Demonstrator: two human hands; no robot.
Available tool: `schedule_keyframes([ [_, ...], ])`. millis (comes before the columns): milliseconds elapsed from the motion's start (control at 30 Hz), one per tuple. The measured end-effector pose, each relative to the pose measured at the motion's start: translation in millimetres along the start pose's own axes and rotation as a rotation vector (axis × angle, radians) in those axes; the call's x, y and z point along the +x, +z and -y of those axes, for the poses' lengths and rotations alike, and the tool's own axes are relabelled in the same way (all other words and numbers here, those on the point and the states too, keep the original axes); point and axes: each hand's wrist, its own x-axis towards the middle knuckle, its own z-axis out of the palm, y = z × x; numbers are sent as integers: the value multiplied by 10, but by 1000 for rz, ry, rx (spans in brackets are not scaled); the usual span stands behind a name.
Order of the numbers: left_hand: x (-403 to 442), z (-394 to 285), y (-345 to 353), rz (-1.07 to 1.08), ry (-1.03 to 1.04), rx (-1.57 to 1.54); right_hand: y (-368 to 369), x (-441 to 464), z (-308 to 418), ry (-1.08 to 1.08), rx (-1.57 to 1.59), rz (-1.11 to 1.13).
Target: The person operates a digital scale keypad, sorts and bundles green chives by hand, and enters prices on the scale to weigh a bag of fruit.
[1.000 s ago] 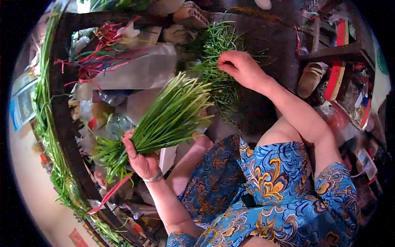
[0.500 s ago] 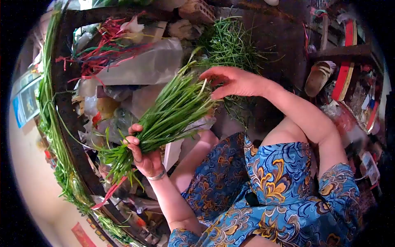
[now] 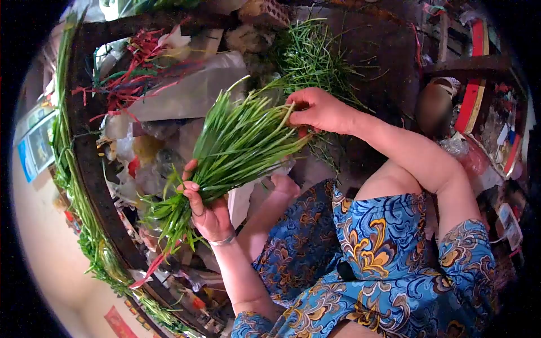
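My left hand (image 3: 208,211) is wrapped round the lower part of a bunch of long green stalks (image 3: 242,143), whose pale ends fan out up and to the right. At those pale ends, my right hand (image 3: 321,110) has its thumb and fingers pinched together on a stalk at the bunch's right edge. Behind the right hand lies a loose heap of thin green stalks (image 3: 315,59) on the dark floor. A red strip (image 3: 149,271) hangs below the leafy end of the bunch.
Red and dark ties (image 3: 141,73) lie at the upper left beside a grey sheet (image 3: 191,93). Long greens (image 3: 76,186) run along a dark frame (image 3: 101,191) on the left. A perforated brick (image 3: 264,12) sits at the top; a sandal (image 3: 435,104) lies at the right.
My right hand went from the loose heap to the pale ends of the bunch, and its fingers have closed there. The bunch in my left hand has shifted slightly right and fanned wider.
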Motion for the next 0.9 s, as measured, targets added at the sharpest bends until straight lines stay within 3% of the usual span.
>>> schedule_keyframes([
  [100, -28, 27, -42, 9, 29, 6, -47, 14, -63, -162, -180, -86],
  [200, -50, -44, -76, -33, 31, -101, -162, -15, -5, -53, 45, -135],
  [300, -46, -51, -195, 7, 51, -106, -208, 7, -47, -169, 22, -46],
  [400, -57, -84, -237, 30, 80, -131, -326, 97, -128, -226, -94, -149],
  [467, -79, -97, -233, 51, 102, -101, -435, 174, -254, -424, -267, -358],
  [533, -76, -55, -302, 47, 133, -95, -341, 146, -188, -412, -215, -277],
  [600, -91, -78, -343, 57, 74, -119, -192, 111, -178, -218, -219, 52],
  [633, -95, -74, -310, 60, 117, -34, -90, 85, -172, -180, -199, 67],
  [667, -91, -75, -264, 55, 141, 18, -23, 46, -153, -10, 59, 156],
  [767, -113, -90, -191, 53, 132, 26, 18, 111, -200, -11, 51, 196],
  [867, -117, -133, -132, 76, 73, -7, -102, 202, -256, -16, 104, 507],
  [900, -110, -160, -103, 93, 38, -30, -61, 193, -296, -135, -28, 279],
])
